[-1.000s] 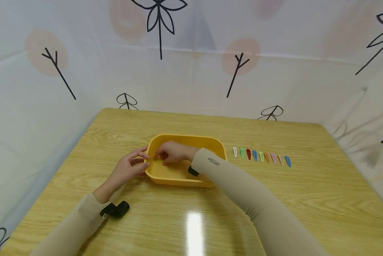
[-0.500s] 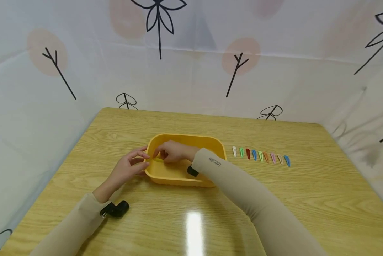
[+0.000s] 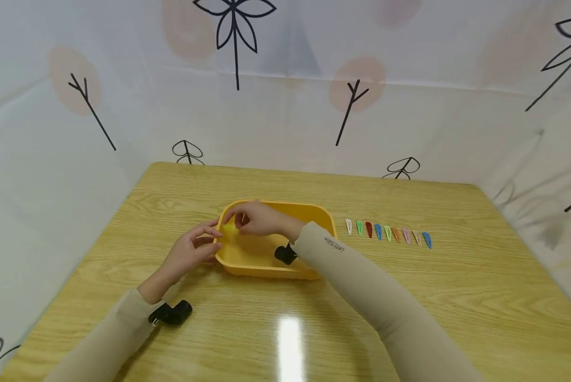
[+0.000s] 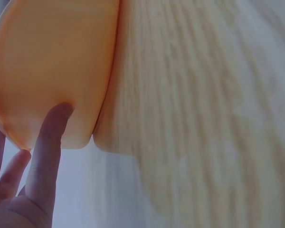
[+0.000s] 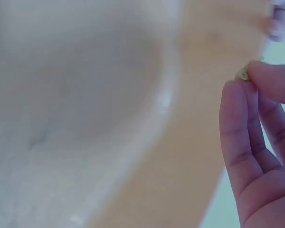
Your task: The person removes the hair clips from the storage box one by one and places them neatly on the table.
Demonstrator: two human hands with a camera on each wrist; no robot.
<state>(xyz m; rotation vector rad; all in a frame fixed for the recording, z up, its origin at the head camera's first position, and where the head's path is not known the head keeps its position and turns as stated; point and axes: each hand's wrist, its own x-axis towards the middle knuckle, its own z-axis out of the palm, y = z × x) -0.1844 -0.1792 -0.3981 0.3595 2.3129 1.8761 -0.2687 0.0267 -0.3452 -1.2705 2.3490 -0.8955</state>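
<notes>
A yellow plastic bin [image 3: 266, 272] sits on the wooden table. My left hand [image 3: 193, 250] rests against its left end, fingers spread and loosely bent; in the left wrist view a straight digit [image 4: 48, 147] touches the bin's orange-looking wall [image 4: 61, 57]. Over the bin's left part, my right hand [image 3: 258, 218] pinches a small yellow-green hair clip [image 5: 243, 74] between thumb and fingertips. Most of that clip is covered by the fingers in the right wrist view, and in the head view it is too blurred to make out.
Several snap hair clips lie in a slanting row right of the bin, from a white one [image 3: 349, 227] past a red one [image 3: 369, 229] to a blue one [image 3: 427, 240]. A patterned white cloth [image 3: 285, 122] hangs behind the table [image 3: 457, 297].
My right hand has risen from the bin's floor toward its back left, and the yellow-green clip has left the floor with it. My left hand has stayed at the bin's end.
</notes>
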